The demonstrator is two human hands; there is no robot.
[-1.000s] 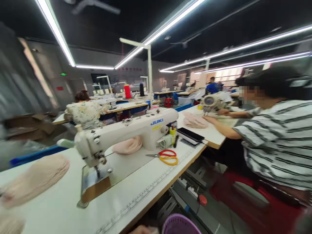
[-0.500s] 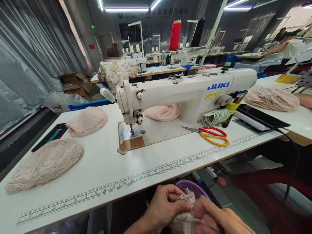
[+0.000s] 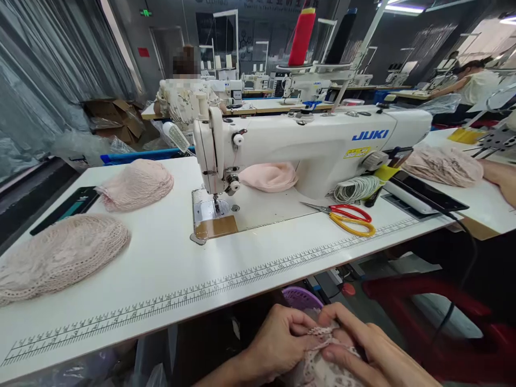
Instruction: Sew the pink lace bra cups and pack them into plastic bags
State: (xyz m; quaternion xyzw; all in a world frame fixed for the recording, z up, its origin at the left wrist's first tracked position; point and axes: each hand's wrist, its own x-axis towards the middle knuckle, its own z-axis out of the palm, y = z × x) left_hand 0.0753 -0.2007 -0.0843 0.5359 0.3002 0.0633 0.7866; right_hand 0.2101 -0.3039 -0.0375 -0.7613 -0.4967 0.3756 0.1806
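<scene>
Below the table's front edge, my left hand pinches a piece of pale pink lace fabric between thumb and fingers. Close beside it, my right hand grips the same lace, its thumb pressed on the cloth. The fabric bunches between both hands and hangs down past the bottom of the view. Behind them shows the rim of a purple basket. On the table above stands a white JUKI sewing machine, apart from both hands.
Scissors with red and yellow handles lie right of the needle plate. Stacked lace pieces and a pink stack sit at left; folded pink cloth lies under the machine arm. Another person's arm reaches in at right.
My right hand has shifted its grip, its fingers now over the top of the lace. More of the fabric shows below the hands. The camera view has tilted down slightly.
</scene>
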